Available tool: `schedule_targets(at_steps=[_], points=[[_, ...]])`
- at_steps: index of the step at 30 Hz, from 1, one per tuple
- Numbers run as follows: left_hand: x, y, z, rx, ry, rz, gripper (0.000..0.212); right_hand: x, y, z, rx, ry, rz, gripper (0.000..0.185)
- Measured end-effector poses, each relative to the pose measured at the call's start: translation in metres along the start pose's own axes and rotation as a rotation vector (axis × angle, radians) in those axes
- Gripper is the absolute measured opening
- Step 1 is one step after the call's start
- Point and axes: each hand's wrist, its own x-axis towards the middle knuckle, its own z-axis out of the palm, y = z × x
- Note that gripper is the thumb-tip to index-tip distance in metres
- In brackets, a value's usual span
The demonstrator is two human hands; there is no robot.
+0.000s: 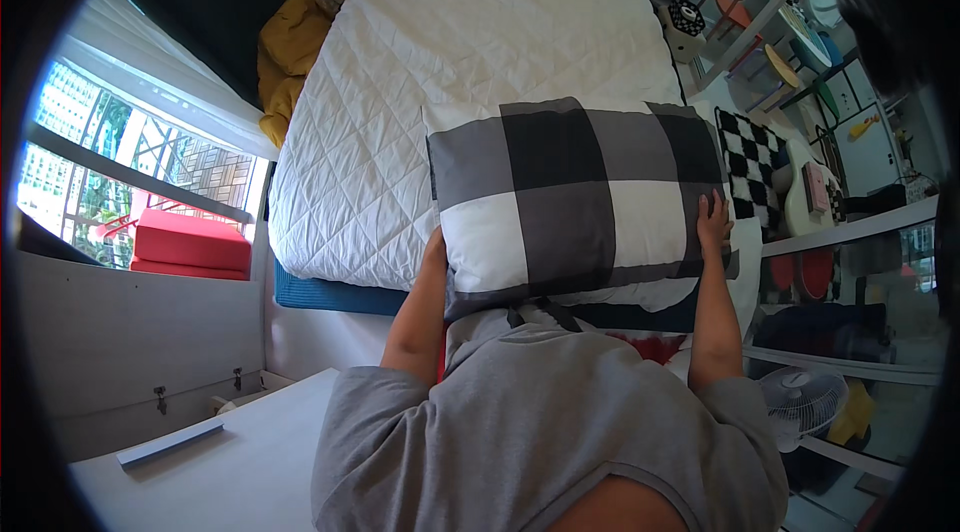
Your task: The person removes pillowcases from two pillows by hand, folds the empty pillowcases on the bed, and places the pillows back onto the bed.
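A pillow [562, 194] in a black, grey and white checked case lies at the near end of the bed, close against my body. My left hand [437, 245] grips its left end, with the fingers hidden behind the case. At the opposite end my right hand [714, 223] holds the pillow's right side, fingers spread along the edge. Beneath the pillow is a white quilted mattress cover [360, 179]. A blue ribbed bed base [330, 290] shows below the cover's near edge.
A mustard-coloured cloth [292, 44] is bunched along the bed's left side, near the window [150, 134]. To the right are a black-and-white checked rug [750, 164], glass panels in white frames [847, 232] and a fan [802, 401]. A white surface [247, 472] lies at lower left.
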Motion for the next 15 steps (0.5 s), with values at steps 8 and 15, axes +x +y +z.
schedule_targets(at_steps=[8,15], points=[[-0.007,0.044,0.075,-0.15,-0.295,0.089,0.036,-0.065,-0.033,0.018,1.068,0.168,0.777,0.074],[-0.155,0.119,0.305,0.3,-0.883,0.402,0.017,-0.051,-0.106,-0.071,1.818,0.108,0.574,0.053]])
